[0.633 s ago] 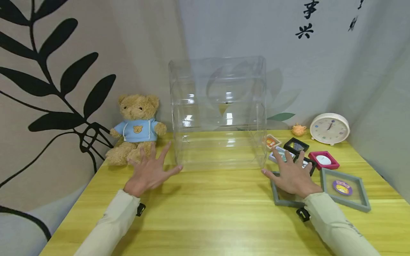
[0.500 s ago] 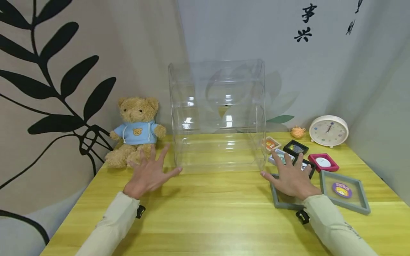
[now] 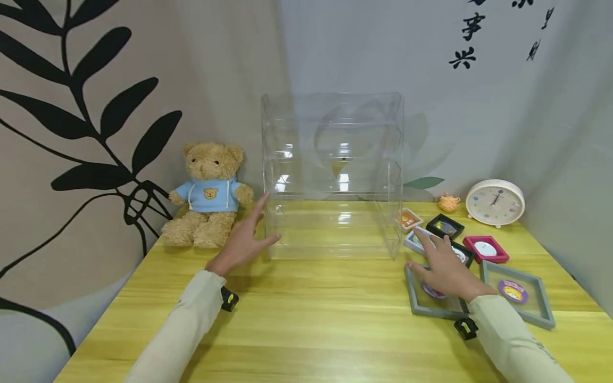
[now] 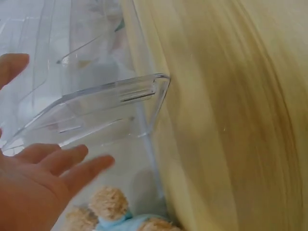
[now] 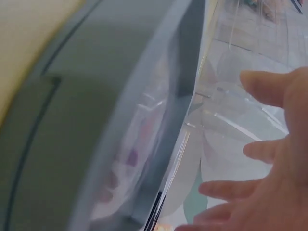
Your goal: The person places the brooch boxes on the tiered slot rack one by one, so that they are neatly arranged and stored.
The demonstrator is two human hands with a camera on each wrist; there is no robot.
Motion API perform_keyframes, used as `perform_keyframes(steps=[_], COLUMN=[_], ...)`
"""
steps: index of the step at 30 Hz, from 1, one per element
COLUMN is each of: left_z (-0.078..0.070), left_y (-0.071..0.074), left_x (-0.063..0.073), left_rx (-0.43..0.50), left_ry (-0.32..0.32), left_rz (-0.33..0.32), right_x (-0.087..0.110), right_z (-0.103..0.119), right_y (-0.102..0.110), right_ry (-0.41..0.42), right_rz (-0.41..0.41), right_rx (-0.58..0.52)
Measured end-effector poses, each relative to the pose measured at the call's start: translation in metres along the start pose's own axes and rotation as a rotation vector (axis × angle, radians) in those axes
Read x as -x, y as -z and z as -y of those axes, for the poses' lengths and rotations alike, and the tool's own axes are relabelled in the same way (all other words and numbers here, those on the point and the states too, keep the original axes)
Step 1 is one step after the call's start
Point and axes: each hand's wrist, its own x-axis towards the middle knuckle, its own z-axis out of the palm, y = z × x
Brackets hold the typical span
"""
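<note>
A clear plastic stepped display rack [image 3: 335, 250] stands at the back middle of the table. My left hand [image 3: 241, 242] is at its left side, fingers straight and thumb apart; the left wrist view shows the fingers beside the clear side wall [image 4: 96, 103], holding nothing. Whether they touch it I cannot tell. Off the rack's right side, my right hand [image 3: 447, 268] hovers with spread fingers over a grey frame [image 3: 416, 298], partly hiding it and a lavender frame [image 3: 414, 242]. That hand [image 5: 274, 168] holds nothing in the right wrist view.
A teddy bear [image 3: 210, 197] in a blue hoodie sits left of the rack. Right are a second grey frame [image 3: 541, 298], a red frame [image 3: 500, 258], black frames [image 3: 433, 226], a beige frame [image 3: 416, 215], an orange figurine [image 3: 449, 202] and a white round clock [image 3: 495, 203].
My left hand has turned and come closer to the rack's left side. The right hand has shifted a little right, away from the rack. The head view has also shifted slightly.
</note>
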Motion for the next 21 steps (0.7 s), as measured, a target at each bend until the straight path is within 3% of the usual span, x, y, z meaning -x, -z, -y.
perform_keyframes(steps=[6, 11, 16, 21], left_z=[0.009, 0.016, 0.017, 0.016], left_y=[-0.005, 0.000, 0.000, -0.004], left_x=[-0.005, -0.005, -0.004, -0.005], left_rx=[0.027, 0.057, 0.023, -0.011], left_ry=[-0.012, -0.005, -0.014, -0.025], left_rz=[0.026, 0.036, 0.018, 0.018], right_x=[0.008, 0.005, 0.006, 0.009], right_z=[-0.018, -0.033, -0.048, -0.058], right_y=[0.010, 0.016, 0.014, 0.013], right_ry=[-0.002, 0.039, 0.082, 0.058], right_rz=[0.054, 0.060, 0.017, -0.033], right_rx=[0.001, 0.048, 0.051, 0.087])
